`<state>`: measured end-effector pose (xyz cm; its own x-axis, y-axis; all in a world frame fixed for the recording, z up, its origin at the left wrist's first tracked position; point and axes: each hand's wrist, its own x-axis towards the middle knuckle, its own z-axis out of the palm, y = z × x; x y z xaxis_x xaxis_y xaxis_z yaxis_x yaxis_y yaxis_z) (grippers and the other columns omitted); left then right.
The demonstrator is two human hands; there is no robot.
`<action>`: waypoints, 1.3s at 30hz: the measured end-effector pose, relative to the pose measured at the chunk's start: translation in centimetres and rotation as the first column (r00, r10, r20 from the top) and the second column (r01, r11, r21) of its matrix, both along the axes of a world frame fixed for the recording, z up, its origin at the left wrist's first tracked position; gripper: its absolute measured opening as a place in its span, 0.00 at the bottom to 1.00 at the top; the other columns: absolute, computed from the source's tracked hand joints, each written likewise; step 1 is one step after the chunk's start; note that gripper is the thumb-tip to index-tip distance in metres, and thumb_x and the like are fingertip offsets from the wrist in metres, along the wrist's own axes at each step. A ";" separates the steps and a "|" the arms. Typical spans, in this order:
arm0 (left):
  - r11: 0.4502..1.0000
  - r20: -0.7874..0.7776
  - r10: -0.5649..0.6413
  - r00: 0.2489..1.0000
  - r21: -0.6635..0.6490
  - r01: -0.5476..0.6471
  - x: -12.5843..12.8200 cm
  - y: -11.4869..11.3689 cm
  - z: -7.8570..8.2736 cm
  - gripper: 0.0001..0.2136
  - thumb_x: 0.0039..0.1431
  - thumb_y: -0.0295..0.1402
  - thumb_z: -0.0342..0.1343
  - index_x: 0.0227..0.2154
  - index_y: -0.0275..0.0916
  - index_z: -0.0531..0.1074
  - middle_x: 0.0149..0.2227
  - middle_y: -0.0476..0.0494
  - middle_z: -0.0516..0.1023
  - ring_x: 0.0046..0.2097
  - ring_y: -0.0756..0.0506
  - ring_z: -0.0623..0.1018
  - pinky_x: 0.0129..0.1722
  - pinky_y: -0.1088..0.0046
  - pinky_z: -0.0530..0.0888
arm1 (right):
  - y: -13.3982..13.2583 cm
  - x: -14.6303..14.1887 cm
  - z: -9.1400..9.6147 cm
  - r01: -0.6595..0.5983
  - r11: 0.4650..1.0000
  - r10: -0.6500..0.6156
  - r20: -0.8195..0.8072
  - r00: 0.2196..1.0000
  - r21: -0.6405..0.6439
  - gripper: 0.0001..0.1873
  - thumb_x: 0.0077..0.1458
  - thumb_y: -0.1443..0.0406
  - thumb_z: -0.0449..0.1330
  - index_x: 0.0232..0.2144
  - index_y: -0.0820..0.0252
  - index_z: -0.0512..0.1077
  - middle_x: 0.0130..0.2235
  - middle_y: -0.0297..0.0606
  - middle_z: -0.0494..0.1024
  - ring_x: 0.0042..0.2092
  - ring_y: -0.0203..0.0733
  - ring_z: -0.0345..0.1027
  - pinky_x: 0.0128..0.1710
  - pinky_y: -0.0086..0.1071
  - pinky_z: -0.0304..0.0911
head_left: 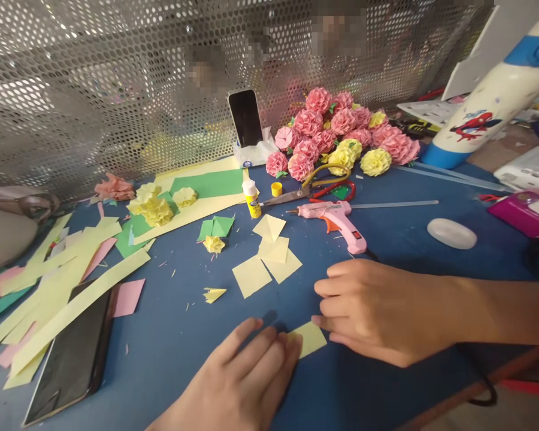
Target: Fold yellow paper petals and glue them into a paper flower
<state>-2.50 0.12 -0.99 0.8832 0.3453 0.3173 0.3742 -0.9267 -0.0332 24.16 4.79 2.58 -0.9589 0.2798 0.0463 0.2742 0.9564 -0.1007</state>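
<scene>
A small piece of yellow paper (313, 340) lies on the blue table in front of me, between my hands. My left hand (247, 374) presses its fingertips together on the paper's left end and covers that part. From the right, my right hand (372, 311) reaches in with curled fingers, one fingertip on the paper's upper right corner; its thumb is mostly hidden. Just beyond are several loose yellow paper squares (251, 276), some overlapping. A small folded yellow paper piece (214, 295) rests left of them, and a yellow paper flower (214, 243) farther back.
A pink glue gun (335, 220) lies behind my right hand, near scissors (291, 196) and a glue bottle (252, 199). Pink and yellow paper flowers (323, 137) are heaped at the back. Paper strips (78, 311) cover a dark phone (74, 365) at left. A white oval object (451, 233) sits right.
</scene>
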 end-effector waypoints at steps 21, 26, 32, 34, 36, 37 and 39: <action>0.826 0.339 0.403 0.850 -0.534 -0.179 1.8 0.9 0.7 0.09 0.63 0.19 0.51 0.33 0.40 0.70 0.34 0.51 0.76 0.37 0.49 0.72 0.42 0.68 0.65 | 0.3 -1.1 -3.4 0.017 0.976 -0.135 -0.542 0.829 -0.216 0.10 0.67 0.66 0.53 0.35 0.61 0.73 0.28 0.33 0.76 0.28 0.34 0.63 0.31 0.29 0.54; 0.971 0.397 0.173 0.901 -0.221 -0.089 0.5 0.7 0.5 0.09 0.65 0.21 0.48 0.38 0.38 0.73 0.35 0.45 0.78 0.35 0.48 0.73 0.37 0.69 0.68 | 0.1 -1.3 -3.0 -0.004 0.804 -0.371 -0.506 0.779 -0.595 0.09 0.61 0.61 0.62 0.37 0.62 0.75 0.34 0.36 0.78 0.35 0.34 0.68 0.36 0.27 0.61; 0.999 0.328 0.039 0.944 0.020 -0.048 1.2 0.3 0.7 0.07 0.65 0.24 0.50 0.36 0.37 0.74 0.39 0.45 0.81 0.38 0.46 0.77 0.38 0.67 0.69 | -0.2 -1.8 -3.2 0.082 0.589 -0.541 -0.317 0.779 -0.804 0.10 0.61 0.61 0.61 0.41 0.62 0.70 0.37 0.34 0.75 0.30 0.30 0.62 0.27 0.22 0.58; 0.987 0.285 0.151 0.946 -0.091 -0.130 1.5 0.5 0.8 0.07 0.65 0.27 0.53 0.44 0.38 0.72 0.46 0.41 0.79 0.44 0.44 0.77 0.43 0.65 0.70 | -0.2 -1.8 -3.3 0.083 0.616 -0.517 -0.323 0.793 -0.783 0.08 0.62 0.63 0.59 0.42 0.61 0.68 0.37 0.34 0.74 0.31 0.30 0.62 0.29 0.23 0.58; 0.928 0.238 0.280 0.930 -0.317 -0.198 1.7 0.7 0.9 0.16 0.62 0.31 0.59 0.51 0.39 0.67 0.49 0.40 0.76 0.47 0.42 0.76 0.46 0.63 0.71 | -0.2 -1.8 -3.4 0.103 0.654 -0.499 -0.325 0.803 -0.749 0.07 0.62 0.67 0.58 0.43 0.61 0.66 0.37 0.33 0.73 0.33 0.31 0.63 0.31 0.23 0.59; 0.869 0.218 0.338 0.916 -0.447 -0.214 1.7 0.7 0.9 0.20 0.59 0.33 0.62 0.52 0.41 0.65 0.49 0.41 0.76 0.46 0.42 0.76 0.46 0.64 0.72 | -0.2 -1.8 -3.5 0.124 0.674 -0.495 -0.320 0.808 -0.728 0.07 0.61 0.69 0.58 0.43 0.61 0.66 0.36 0.33 0.73 0.34 0.32 0.64 0.33 0.24 0.59; 0.728 0.204 0.428 0.881 -0.655 -0.202 1.8 0.8 0.8 0.24 0.54 0.36 0.67 0.51 0.44 0.64 0.44 0.45 0.76 0.44 0.43 0.76 0.43 0.66 0.74 | -0.3 -1.8 -3.6 0.166 0.711 -0.487 -0.309 0.817 -0.683 0.08 0.61 0.70 0.58 0.43 0.60 0.65 0.36 0.32 0.72 0.35 0.33 0.65 0.35 0.25 0.59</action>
<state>-0.66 0.89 -0.23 0.5721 0.7992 0.1845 0.5307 -0.5322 0.6596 22.36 4.53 -1.06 -0.7118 0.6892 0.1353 0.3270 0.4957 -0.8046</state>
